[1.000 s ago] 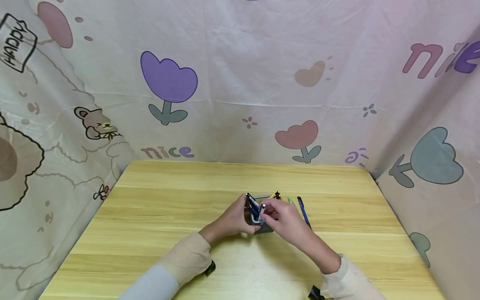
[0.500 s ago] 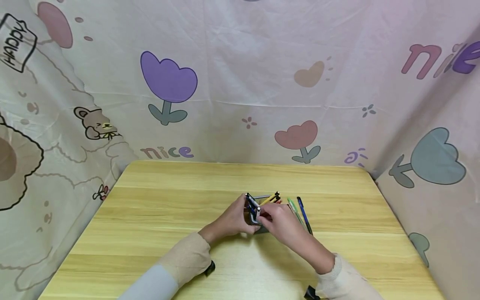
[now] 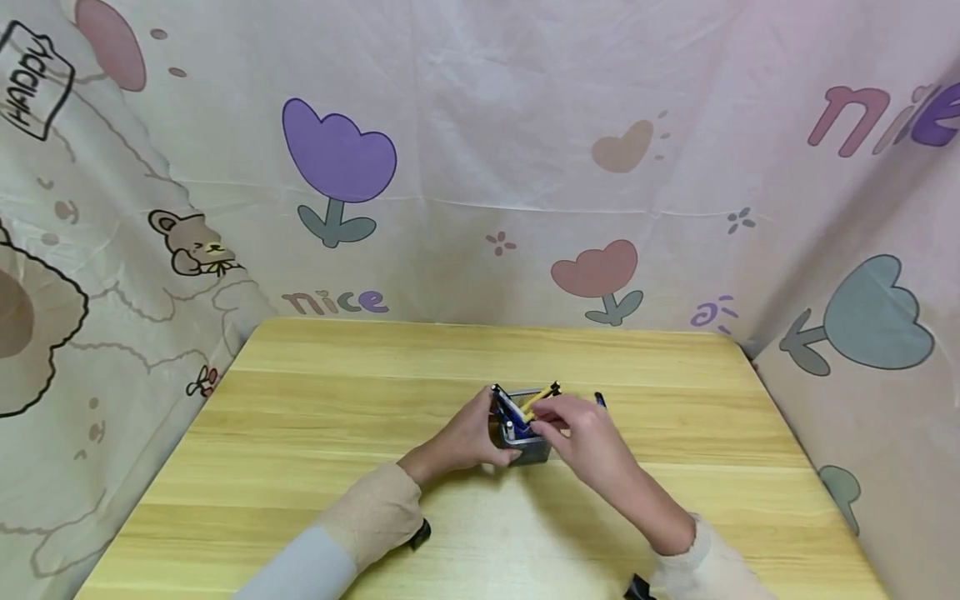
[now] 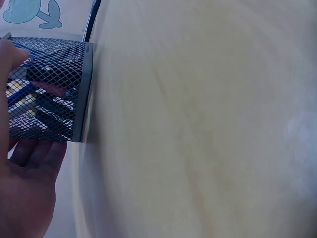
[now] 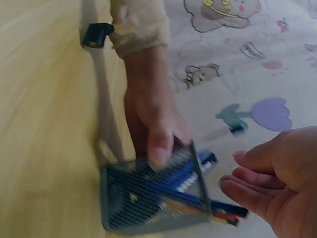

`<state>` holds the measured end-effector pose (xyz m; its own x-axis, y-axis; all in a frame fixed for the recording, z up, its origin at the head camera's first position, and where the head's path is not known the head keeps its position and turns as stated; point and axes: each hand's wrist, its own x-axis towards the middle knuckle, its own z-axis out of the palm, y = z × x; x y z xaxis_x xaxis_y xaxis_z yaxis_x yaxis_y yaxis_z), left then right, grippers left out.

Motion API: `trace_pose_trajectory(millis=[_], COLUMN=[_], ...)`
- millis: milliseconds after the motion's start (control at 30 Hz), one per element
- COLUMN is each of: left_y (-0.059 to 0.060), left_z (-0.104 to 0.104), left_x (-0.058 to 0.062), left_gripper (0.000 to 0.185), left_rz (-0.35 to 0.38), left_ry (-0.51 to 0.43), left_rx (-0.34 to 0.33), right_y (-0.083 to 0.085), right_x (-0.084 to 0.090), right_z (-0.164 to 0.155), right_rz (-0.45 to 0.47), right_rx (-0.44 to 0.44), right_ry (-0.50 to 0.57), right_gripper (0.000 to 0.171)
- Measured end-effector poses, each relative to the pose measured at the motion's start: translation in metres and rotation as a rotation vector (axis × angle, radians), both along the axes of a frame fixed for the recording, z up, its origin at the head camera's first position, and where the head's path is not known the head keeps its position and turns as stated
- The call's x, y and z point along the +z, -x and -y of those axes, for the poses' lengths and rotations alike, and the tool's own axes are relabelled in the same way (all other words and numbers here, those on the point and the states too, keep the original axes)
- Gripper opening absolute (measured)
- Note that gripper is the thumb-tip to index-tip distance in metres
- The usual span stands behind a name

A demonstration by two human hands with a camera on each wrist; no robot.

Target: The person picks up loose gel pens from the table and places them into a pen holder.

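My left hand (image 3: pixel 471 433) grips the side of a dark metal mesh pen holder (image 3: pixel 532 452) on the table, thumb on the near side. Several pens stick out of it, among them a yellow pen (image 3: pixel 538 402) and a white-ended pen (image 3: pixel 510 430). In the left wrist view, pens show through the mesh wall (image 4: pixel 54 89). My right hand (image 3: pixel 592 433) hovers just right of the holder's opening. The right wrist view shows its thumb and fingers (image 5: pixel 247 193) loosely bent and apart, with nothing between them.
A blue pen (image 3: pixel 600 400) lies on the wooden table (image 3: pixel 337 400) right of the holder, mostly hidden behind my right hand. Patterned cloth (image 3: pixel 465 150) hangs behind the table and along both sides.
My right hand has lowered the white-ended pen into the holder, let go of it and drawn back to the right. The left hand keeps its grip in place.
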<state>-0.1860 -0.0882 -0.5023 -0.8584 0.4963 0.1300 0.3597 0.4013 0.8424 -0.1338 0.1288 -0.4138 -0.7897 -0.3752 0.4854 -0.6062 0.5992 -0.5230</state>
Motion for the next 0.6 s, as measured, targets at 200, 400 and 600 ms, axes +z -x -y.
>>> trace_pose_trajectory(millis=[200, 400, 600], left_y=[0.000, 0.000, -0.001], left_z=[0.000, 0.000, 0.000], left_x=[0.001, 0.000, 0.000], left_gripper=[0.074, 0.074, 0.074], left_rz=[0.022, 0.033, 0.046], left_ry=[0.020, 0.037, 0.034], left_rx=[0.005, 0.012, 0.009], right_y=[0.008, 0.018, 0.030], right_x=[0.008, 0.008, -0.004], right_z=[-0.024, -0.044, -0.060], right_rz=[-0.080, -0.022, 0.126], right_rx=[-0.090, -0.166, -0.234], right_ry=[0.062, 0.055, 0.037], right_gripper=[0.017, 0.017, 0.019])
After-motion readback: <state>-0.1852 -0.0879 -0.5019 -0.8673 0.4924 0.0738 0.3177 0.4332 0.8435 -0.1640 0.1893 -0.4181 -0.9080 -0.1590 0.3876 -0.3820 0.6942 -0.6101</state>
